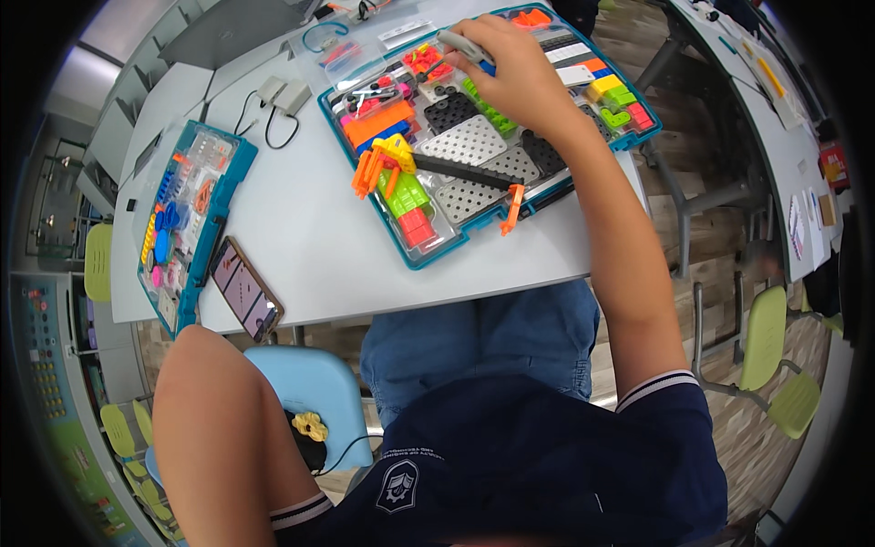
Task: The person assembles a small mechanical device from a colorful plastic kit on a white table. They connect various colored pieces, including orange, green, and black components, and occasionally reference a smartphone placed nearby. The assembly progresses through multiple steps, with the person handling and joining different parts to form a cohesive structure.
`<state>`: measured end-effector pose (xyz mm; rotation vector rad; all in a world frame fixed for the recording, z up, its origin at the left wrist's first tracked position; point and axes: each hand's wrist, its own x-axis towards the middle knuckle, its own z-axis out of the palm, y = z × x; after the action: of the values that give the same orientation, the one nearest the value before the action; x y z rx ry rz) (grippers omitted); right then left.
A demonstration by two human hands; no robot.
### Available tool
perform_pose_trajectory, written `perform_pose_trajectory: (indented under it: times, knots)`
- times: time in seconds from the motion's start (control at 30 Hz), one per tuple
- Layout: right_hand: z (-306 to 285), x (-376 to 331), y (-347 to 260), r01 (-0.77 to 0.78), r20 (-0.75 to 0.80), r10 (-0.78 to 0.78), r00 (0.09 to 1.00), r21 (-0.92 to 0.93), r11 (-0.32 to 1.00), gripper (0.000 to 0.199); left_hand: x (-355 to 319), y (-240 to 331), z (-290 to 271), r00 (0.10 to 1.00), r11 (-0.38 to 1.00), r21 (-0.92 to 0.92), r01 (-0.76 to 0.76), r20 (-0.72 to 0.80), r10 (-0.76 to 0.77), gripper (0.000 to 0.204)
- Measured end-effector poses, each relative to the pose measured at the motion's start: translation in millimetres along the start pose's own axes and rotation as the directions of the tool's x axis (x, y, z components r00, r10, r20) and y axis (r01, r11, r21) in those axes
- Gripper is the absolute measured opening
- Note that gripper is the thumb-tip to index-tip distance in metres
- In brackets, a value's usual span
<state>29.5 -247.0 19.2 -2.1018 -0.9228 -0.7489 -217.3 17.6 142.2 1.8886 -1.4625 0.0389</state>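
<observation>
My right hand (510, 68) reaches over the far middle of a teal-rimmed parts case (419, 264). Its fingers are closed round the grey handle of a screwdriver (465, 46), whose thin shaft slants down to the left, near a compartment of small red and orange pieces (424, 60). Across the near part of the case lies an assembly with a long black beam (465, 170), a yellow block and orange pieces at its left end, and an orange piece hanging at its right. Perforated grey plates (463, 141) fill the middle compartments. My left arm (214, 428) is bent; its hand is out of view.
A second teal case (214, 214) of small parts stands at the table's left, with a phone (246, 290) beside it near the edge. Behind lie a white adapter and cable (287, 96). A blue chair (314, 383) stands at my left, green chairs (764, 337) at the right.
</observation>
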Motion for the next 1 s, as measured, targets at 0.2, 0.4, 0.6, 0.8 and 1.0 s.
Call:
perform_pose_trajectory:
  times: [0.2,0.4,0.6,0.8,1.0]
  knots:
    - [-2.4,0.7,-1.3,-0.012,0.015,0.011,1.000,0.011,1.000,0.021,1.3,-8.0,0.0,1.000,1.000,-0.018,-0.011,0.014,0.011,0.020]
    - [-2.6,0.1,-2.4,-0.028,0.026,0.027,0.999,0.044,0.999,0.020,5.4,-15.6,-0.3,0.998,0.998,-0.033,-0.057,0.021,0.058,0.020]
    - [-0.4,-1.9,1.1,-0.018,0.026,0.018,0.999,0.001,1.000,0.022,11.2,-18.2,-4.0,0.998,0.995,-0.075,-0.066,0.017,0.067,0.021]
    - [-1.1,-0.2,-0.7,-0.031,0.043,0.032,0.999,-0.018,0.999,0.021,8.6,-18.2,-5.0,0.998,0.995,-0.087,-0.058,0.030,0.061,0.021]
    - [-5.3,2.4,-2.8,-0.045,0.008,0.044,0.999,0.069,0.997,0.020,-8.3,-10.4,-18.1,0.998,0.984,-0.170,-0.057,0.021,0.062,0.022]
